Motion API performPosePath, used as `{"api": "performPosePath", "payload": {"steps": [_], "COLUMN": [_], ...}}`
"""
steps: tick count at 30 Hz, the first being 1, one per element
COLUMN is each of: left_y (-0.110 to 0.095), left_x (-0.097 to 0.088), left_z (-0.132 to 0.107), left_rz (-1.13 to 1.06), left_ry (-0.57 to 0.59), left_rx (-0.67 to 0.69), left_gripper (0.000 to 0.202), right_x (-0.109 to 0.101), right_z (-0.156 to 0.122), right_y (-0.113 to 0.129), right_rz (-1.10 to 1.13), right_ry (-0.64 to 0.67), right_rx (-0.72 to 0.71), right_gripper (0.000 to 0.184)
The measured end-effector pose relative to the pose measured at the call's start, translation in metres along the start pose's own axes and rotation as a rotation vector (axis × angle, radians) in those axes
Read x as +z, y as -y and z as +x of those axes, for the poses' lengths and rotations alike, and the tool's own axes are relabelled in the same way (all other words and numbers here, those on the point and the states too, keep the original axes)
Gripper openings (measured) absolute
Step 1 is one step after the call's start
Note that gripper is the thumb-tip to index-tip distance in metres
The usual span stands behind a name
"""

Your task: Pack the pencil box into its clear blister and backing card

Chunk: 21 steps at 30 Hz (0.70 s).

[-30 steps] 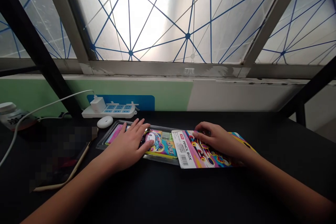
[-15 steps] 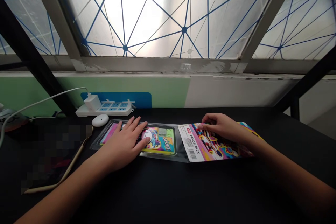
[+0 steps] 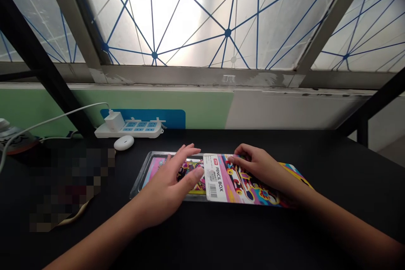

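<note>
The clear pack (image 3: 144, 174) lies on the black table (image 3: 221, 236) in front of me, with the pencil box inside it, and the printed card (image 3: 221, 181) covers its right end. Both are thin and slick, so I think the risk is sliding. If I press unevenly, the card could skate off the plastic or go crooked over it. A hard push from my left hand (image 3: 171, 185) could flex or dent the pack, and it could also shove the whole lot toward the white puck (image 3: 124, 142) and the power strip (image 3: 133, 128) behind it.

My left hand lies palm down on the pack with its fingers spread and straight. The fingertips reach the card's left edge, and the forearm comes in low from the near left. My right hand (image 3: 261, 169) rests on the card with the wrist flat and the fingers bent at the far edge — whether they pinch that edge or only press on it, I cannot tell. The thumb is hidden.
</note>
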<state>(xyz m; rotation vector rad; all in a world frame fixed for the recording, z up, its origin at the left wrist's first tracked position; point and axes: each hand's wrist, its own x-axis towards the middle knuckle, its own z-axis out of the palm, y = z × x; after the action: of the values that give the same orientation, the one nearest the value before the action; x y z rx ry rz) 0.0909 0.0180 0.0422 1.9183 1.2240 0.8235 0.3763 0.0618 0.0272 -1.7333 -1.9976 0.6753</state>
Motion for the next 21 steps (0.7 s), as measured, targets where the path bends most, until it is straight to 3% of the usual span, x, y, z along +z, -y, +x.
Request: {"api": "performPosePath", "payload": {"steps": [4,9,15,21], "left_y": [-0.001,0.02,0.034,0.033], "left_x": [-0.014,-0.028,-0.022,-0.025], "left_z": [0.008,0.024,0.026,0.027], "left_rz": [-0.223,-0.191,-0.278,-0.564], "left_ry": [-0.174,-0.433,-0.384,-0.447], "left_rx": [0.04,0.066,0.021,0.046], "left_gripper": [0.04,0.032,0.038,0.045], "right_x": [-0.007,-0.026,-0.038,-0.023], "right_z": [0.002,0.007,0.008,0.015], "right_y": [-0.007,-0.021,-0.025,-0.009], "right_rz": [0.011,-0.037,-0.065,-0.135], "right_ry": [0.033,0.144,0.212,0.174], "right_rx": [-0.017,-0.046,-0.057,-0.171], "right_gripper": [0.044,0.042,0.055,0.063]}}
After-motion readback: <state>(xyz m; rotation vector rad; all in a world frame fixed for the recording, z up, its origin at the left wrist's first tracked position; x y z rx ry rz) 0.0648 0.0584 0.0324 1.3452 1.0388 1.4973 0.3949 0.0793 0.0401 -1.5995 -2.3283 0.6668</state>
